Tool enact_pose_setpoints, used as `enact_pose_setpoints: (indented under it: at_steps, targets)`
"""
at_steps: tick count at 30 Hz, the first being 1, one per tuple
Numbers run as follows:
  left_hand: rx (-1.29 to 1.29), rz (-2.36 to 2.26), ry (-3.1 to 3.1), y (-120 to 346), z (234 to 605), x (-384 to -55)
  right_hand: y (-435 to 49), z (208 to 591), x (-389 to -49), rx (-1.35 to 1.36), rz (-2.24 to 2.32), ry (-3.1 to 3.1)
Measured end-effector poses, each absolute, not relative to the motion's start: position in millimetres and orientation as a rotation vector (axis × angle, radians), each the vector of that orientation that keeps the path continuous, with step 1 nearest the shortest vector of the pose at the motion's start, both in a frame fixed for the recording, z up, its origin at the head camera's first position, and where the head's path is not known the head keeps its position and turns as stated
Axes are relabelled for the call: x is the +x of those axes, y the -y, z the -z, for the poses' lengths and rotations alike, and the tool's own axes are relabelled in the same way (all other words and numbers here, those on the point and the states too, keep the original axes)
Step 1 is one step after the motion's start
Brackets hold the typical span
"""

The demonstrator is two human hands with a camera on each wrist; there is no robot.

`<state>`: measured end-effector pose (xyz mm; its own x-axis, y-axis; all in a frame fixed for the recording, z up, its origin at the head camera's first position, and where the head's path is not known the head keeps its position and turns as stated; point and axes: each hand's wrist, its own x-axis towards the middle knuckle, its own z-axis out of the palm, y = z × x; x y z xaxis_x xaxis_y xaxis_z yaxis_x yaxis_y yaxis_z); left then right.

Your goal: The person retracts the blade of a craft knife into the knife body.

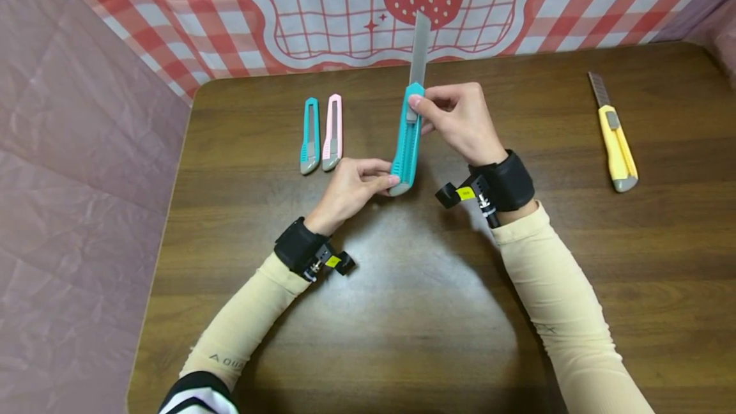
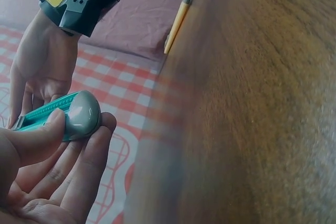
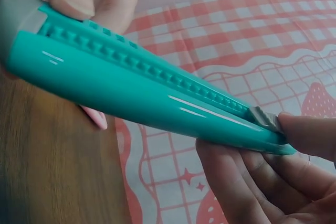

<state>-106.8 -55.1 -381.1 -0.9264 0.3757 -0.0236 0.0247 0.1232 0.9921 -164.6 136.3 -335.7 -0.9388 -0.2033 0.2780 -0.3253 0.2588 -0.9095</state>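
Both hands hold a teal utility knife (image 1: 406,145) up over the table, its long blade (image 1: 420,50) fully out and pointing away. My left hand (image 1: 358,185) pinches the grey butt end between thumb and fingers, as the left wrist view shows at the grey end cap (image 2: 84,115). Near the blade end, my right hand (image 1: 462,121) grips the handle with its thumb on the grey slider (image 3: 266,119). Left of the hands lie a second teal knife (image 1: 310,136) and a pink knife (image 1: 333,133), side by side with blades drawn in.
On the right of the wooden table (image 1: 661,273) lies a yellow utility knife (image 1: 618,149) with its blade extended. A red checked strawberry cloth (image 1: 345,11) hangs along the far edge. Pinkish fabric (image 1: 75,177) covers the left side.
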Motion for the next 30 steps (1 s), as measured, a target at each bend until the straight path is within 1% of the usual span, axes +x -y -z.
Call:
enact_pose_setpoints:
  at_steps: [3, 9, 12, 30]
  targets:
    - [0.384, -1.866, -2.144, 54.5, 381.1, -106.2, -138.2, 339.1, -166.2, 0.506, -1.809, 2.399]
    - [0.364, -1.881, -2.135, 55.3, 402.2, -113.5, -139.1, 340.4, -166.7, 0.500, -1.865, 2.382]
    - [0.367, -1.880, -2.139, 55.0, 407.0, -114.6, -139.7, 340.7, -166.4, 0.486, -1.868, 2.393]
    - [0.372, -1.903, -2.104, 52.8, 409.2, -113.6, -143.7, 340.8, -166.9, 0.473, -1.930, 2.421]
